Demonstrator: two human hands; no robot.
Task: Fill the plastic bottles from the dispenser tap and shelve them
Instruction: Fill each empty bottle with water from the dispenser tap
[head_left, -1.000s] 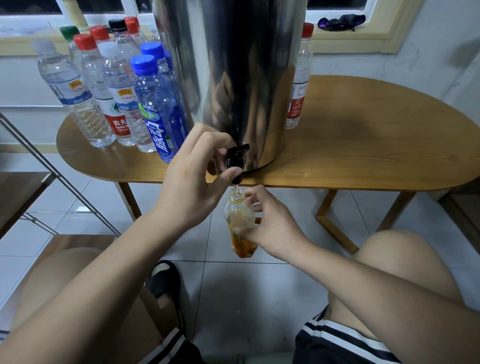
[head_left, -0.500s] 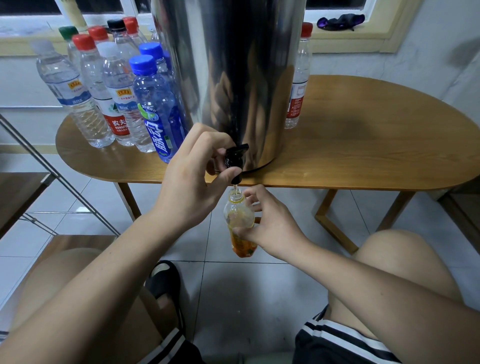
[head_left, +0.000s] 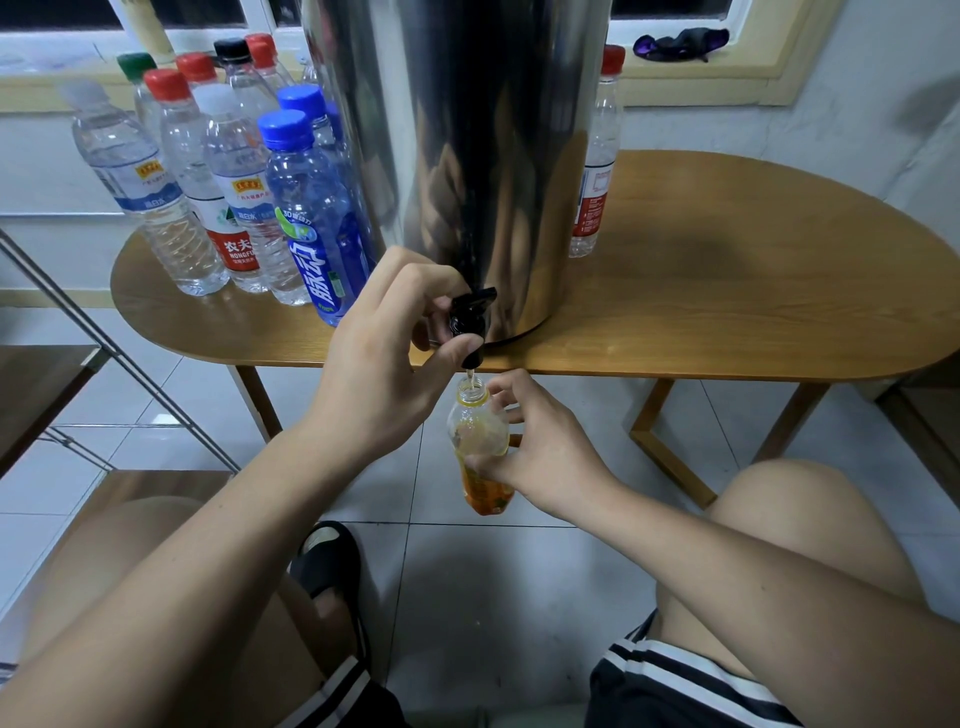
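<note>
The left grip pinches the black tap on the dispenser; the right grip holds a part-filled bottle just under it, below the bench edge.

Left hand high, thumb and fingers in a pinch; right hand lower, fingers curled.

The dispenser is mirror-bright silver, its tap black. The bottle is clear, with a yellow neck ring and orange liquid low down. The table is light brown woodgrain. The capped bottles show red, blue, green, black and white caps; the blue bottle has white lettering. The floor is white tile with grey joints. The shorts are black with white stripes; the sandal is black.
</note>
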